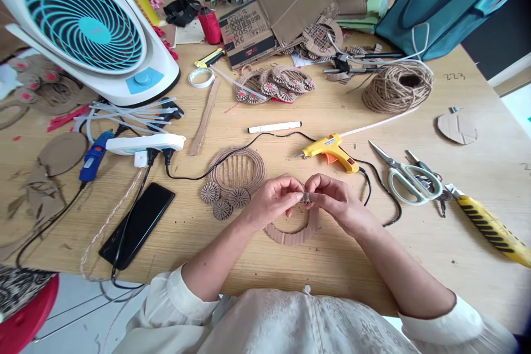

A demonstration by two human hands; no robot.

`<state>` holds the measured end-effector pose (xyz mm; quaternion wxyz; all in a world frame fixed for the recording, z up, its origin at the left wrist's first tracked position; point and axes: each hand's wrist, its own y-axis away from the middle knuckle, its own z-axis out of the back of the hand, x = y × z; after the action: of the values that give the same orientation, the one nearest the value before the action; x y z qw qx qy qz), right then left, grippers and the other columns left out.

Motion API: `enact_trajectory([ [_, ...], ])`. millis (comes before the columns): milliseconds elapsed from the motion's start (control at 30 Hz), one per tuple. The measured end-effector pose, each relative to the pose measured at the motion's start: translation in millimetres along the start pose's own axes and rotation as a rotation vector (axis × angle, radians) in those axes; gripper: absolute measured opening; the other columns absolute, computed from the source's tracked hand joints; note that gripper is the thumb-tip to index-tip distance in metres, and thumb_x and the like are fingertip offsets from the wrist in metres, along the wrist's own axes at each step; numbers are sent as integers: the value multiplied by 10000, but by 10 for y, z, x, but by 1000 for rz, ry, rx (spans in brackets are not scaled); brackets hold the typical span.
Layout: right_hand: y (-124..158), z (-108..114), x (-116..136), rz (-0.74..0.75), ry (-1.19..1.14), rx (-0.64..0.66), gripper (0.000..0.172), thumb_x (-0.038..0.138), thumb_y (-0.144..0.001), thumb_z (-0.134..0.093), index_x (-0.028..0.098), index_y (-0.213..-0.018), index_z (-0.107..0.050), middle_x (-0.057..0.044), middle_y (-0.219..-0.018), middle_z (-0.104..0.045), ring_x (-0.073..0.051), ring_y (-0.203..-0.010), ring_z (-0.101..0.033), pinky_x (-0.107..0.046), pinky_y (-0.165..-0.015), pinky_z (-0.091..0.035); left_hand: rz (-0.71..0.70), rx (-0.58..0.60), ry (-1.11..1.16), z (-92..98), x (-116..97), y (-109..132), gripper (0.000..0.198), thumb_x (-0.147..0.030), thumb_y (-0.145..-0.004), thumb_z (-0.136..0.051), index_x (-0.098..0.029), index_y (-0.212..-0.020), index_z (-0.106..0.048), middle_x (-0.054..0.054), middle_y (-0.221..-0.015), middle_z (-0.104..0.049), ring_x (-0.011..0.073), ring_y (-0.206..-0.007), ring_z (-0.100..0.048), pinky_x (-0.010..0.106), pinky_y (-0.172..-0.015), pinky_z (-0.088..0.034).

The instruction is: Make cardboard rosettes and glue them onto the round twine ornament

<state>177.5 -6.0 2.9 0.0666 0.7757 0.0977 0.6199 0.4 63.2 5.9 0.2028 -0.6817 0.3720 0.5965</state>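
Observation:
My left hand and my right hand meet fingertip to fingertip above the table. Pinched between them is a small pleated piece of brownish cardboard, mostly covered by the fingers. Below them lies a cardboard ring, its far side hidden by my hands. To the left rests a twine-wrapped ring with cords strung across it. Pleated cardboard rosettes sit at its lower edge. A yellow hot glue gun lies just beyond my right hand.
Scissors and a yellow utility knife lie on the right, with a twine ball behind. A white marker is ahead. On the left are a phone, power strip, blue glue gun and fan.

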Motion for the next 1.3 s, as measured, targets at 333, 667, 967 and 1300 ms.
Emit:
enact_trajectory([
  [333,9,-57,47,72,112,-23,208,353,-842,-709,189,-807,-586,8,-756,-568,-112,-680,-530,-250,-633,-446,-19,-70,-63,-32,35,-8,119,-237,-817,-620,-150,-752,-573,-50,-668,-545,40,-465,-499,170,-451,-431],
  [667,1,-10,4,47,25,26,272,417,-838,-753,188,-807,-609,7,-742,-585,-109,-684,-549,-251,-667,-451,2,-55,-12,-54,-42,20,97,-228,-816,-609,-152,-769,-571,-55,-604,-563,46,-445,-497,171,-450,-433],
  [967,-2,1,-33,5,-68,39,277,414,-817,-781,194,-805,-614,9,-758,-593,-109,-691,-563,-255,-684,-474,17,-7,46,-6,9,22,189,-311,-859,-681,-130,-829,-635,-38,-609,-588,54,-485,-521,174,-484,-462],
  [1300,-6,-4,0,1,-86,-1,303,438,-779,-809,197,-785,-627,11,-741,-596,-112,-670,-563,-255,-650,-480,111,10,162,13,-37,16,336,-435,-761,-807,-121,-814,-703,12,-713,-651,87,-588,-586,204,-534,-498],
])
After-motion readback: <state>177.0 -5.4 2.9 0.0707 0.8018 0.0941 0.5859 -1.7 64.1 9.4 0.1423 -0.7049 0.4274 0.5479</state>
